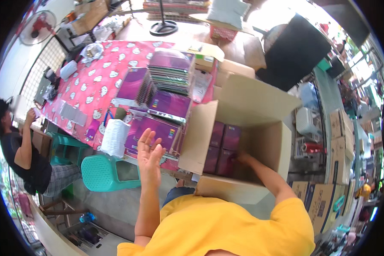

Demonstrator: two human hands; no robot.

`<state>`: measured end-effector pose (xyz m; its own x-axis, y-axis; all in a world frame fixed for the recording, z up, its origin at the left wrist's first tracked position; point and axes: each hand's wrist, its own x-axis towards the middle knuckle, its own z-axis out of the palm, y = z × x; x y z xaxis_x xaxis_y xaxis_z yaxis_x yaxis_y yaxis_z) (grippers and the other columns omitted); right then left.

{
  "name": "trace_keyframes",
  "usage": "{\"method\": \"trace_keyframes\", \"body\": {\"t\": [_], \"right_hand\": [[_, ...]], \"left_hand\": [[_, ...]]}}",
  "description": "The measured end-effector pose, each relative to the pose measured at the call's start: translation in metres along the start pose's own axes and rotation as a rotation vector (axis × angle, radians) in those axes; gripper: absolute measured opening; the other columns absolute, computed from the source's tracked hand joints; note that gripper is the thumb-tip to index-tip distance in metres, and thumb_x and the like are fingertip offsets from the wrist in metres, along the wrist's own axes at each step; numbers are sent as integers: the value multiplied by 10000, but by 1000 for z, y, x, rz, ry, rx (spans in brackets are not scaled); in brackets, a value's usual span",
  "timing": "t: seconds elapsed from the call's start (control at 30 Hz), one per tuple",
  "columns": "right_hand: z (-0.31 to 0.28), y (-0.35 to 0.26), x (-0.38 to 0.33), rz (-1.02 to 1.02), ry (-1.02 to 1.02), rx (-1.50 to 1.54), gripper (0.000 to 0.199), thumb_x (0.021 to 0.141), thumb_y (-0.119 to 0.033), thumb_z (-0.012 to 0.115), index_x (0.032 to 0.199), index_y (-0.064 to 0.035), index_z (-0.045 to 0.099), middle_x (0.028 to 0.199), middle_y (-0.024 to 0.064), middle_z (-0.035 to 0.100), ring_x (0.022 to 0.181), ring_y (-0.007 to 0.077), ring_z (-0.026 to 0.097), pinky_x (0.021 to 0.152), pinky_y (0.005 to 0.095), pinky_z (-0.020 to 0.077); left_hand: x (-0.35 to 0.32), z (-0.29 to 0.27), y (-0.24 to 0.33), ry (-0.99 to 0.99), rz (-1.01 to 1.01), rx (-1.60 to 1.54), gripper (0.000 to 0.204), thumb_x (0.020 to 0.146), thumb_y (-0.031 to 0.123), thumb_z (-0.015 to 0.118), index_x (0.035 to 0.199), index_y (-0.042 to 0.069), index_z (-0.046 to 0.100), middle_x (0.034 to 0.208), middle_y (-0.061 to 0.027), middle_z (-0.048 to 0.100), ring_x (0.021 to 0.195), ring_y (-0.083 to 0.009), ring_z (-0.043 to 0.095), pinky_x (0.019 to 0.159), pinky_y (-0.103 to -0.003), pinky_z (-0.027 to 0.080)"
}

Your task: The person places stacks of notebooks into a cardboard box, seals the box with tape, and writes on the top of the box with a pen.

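Holding right hand (243,158) in tall brown cardboard carton (255,100) beside rectangular purple packs (231,141), abutted probably for snugness; cannot tell finger state; holding left hand (150,154) up, fingers slightly spread

One carton (254,96) holds four visible purple items (231,138).

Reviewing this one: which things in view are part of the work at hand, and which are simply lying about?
Seemingly part of the work:
- open cardboard box, with the right hand reaching inside
- purple stacks in it
- purple notebooks on the table, near the empty left hand

Seemingly just about:
- green stool
- fan
- pillow
- blue bottle
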<state>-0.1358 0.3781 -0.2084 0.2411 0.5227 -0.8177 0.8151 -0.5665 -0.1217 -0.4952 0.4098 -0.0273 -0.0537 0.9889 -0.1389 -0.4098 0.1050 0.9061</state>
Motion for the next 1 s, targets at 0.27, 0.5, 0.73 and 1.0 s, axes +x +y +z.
{"method": "trace_keyframes", "body": {"t": [0.27, 0.5, 0.73, 1.0], "right_hand": [[-220, -194, -119, -1019, 532, 787, 395, 872, -395, 633, 1074, -55, 648, 937, 56, 646, 832, 139, 606, 721, 266, 482], [-285, -310, -53, -735, -77, 1025, 649, 826, -548, 629, 1283, -103, 513, 1319, 132, 490, 1150, 232, 489, 912, 418, 431], [-246, -263, -45, -923, -53, 922, 610, 858, -409, 633, 1306, -31, 464, 1188, 130, 590, 1045, 213, 583, 849, 341, 503], [-128, -204, -82, -1287, 890, 421, 622, 958, -262, 464, 1461, -22, 187, 1513, 145, 212, 1396, 263, 196, 1168, 363, 121]], "left_hand": [[121, 65, -2, 140, -322, -565, 631, 910, 376, 525, 1418, 88, 285, 1431, -116, 281, 1314, -290, 271, 1102, -469, 222], [220, 109, -42, 188, -238, -584, 463, 968, 431, 384, 1316, 132, 448, 1360, -48, 434, 1201, -228, 432, 1037, -410, 320], [174, 105, -39, 166, 279, 35, 844, 861, 272, 644, 1481, 63, 112, 1417, -177, 275, 1217, -284, 438, 975, -404, 409], [59, 96, 31, -326, 129, -100, 1149, 644, 112, 782, 1492, 76, 7, 1405, -154, 323, 1239, -287, 413, 1008, -392, 387]]}}
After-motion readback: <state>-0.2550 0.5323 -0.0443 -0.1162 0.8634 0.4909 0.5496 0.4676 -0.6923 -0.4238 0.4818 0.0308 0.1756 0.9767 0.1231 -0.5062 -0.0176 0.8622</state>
